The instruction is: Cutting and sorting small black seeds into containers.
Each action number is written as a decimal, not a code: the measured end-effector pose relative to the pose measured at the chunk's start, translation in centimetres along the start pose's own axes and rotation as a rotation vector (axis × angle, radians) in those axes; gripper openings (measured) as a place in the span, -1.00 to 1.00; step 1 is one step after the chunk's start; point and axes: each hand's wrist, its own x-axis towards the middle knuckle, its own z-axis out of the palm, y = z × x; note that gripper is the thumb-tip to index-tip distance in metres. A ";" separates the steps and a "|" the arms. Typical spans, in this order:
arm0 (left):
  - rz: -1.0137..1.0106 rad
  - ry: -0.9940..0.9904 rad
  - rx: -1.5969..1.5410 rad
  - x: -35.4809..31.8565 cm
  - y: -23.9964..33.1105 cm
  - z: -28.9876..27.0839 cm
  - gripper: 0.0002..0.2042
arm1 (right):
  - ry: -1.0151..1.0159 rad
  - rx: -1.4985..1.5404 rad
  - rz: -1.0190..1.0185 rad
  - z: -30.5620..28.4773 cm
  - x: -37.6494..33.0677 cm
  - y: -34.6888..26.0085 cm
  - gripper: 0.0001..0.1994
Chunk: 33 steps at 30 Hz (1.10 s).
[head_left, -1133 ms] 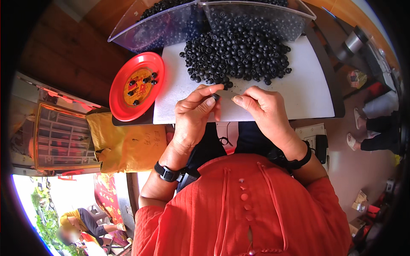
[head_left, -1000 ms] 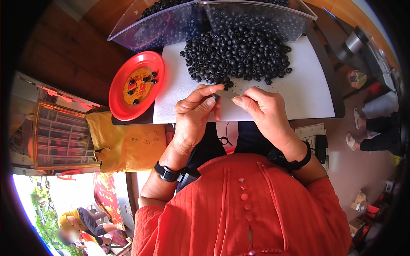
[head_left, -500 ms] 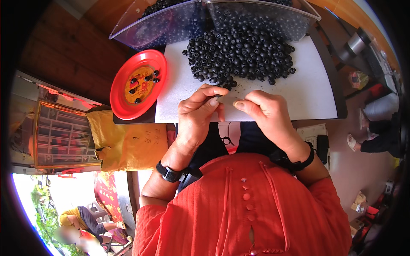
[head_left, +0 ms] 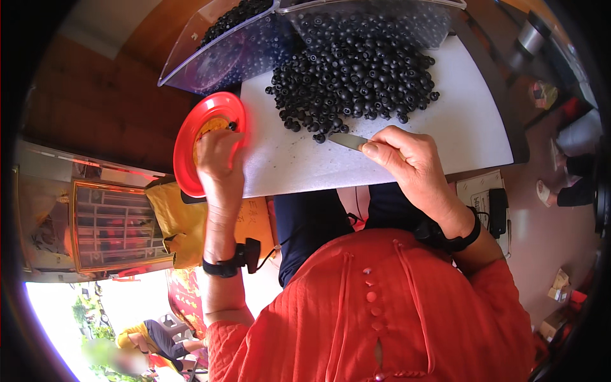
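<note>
My right hand (head_left: 410,159) is closed on a small flat knife (head_left: 349,141), its thin grey blade pointing left. The blade's tip is beside the near edge of a big heap of small round black pieces (head_left: 356,76), several showing a round hollow. At the left, my left hand (head_left: 219,162) is over a red plate (head_left: 184,149) with an orange middle. Its fingers are blurred and partly hidden, so whether they hold a piece cannot be seen. A black piece (head_left: 232,125) shows on the plate by the fingertips; the hand covers much of the plate.
The heap lies on a white board (head_left: 471,127). Behind it stand clear plastic bins (head_left: 223,63) with more black pieces. A yellow bag (head_left: 175,219) hangs below the plate. Another person (head_left: 156,340) sits outside at lower left; another person's legs (head_left: 569,181) show at right.
My left hand has moved left from beside the blade to over the red plate. My right hand keeps the knife, which now reaches the heap's near edge. The view has shifted slightly.
</note>
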 end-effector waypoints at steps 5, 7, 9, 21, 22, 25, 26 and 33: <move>0.202 -0.173 -0.196 0.6 6.5 3.1 -0.73 | 0.041 -0.103 -0.022 -0.6 0.2 -0.6 -0.77; 0.203 -0.203 -0.209 0.8 7.5 4.4 -0.73 | 0.067 -0.183 -0.051 -0.8 0.2 -0.6 -0.76; 0.201 -0.197 -0.162 0.8 7.6 5.4 -0.77 | 0.102 -0.200 -0.078 -0.9 0.0 -0.3 -0.75; -0.134 -0.259 -0.648 -0.4 9.5 4.6 -0.82 | 0.084 -0.385 -0.150 -0.6 0.2 1.0 -0.62; -0.137 -0.256 -0.647 -0.7 9.6 4.4 -0.82 | 0.080 -0.384 -0.151 -0.5 0.3 0.9 -0.62; -0.425 -0.356 -1.074 -1.4 9.7 4.5 -0.82 | 0.076 -0.424 -0.156 -0.3 0.4 0.8 -0.61; -0.485 -0.330 -1.185 -1.6 9.8 4.8 -0.81 | 0.071 -0.418 -0.148 -0.2 0.4 0.8 -0.61; -0.636 -0.288 -1.430 -2.1 10.2 5.4 -0.78 | 0.053 -0.416 -0.137 -0.2 0.3 0.9 -0.64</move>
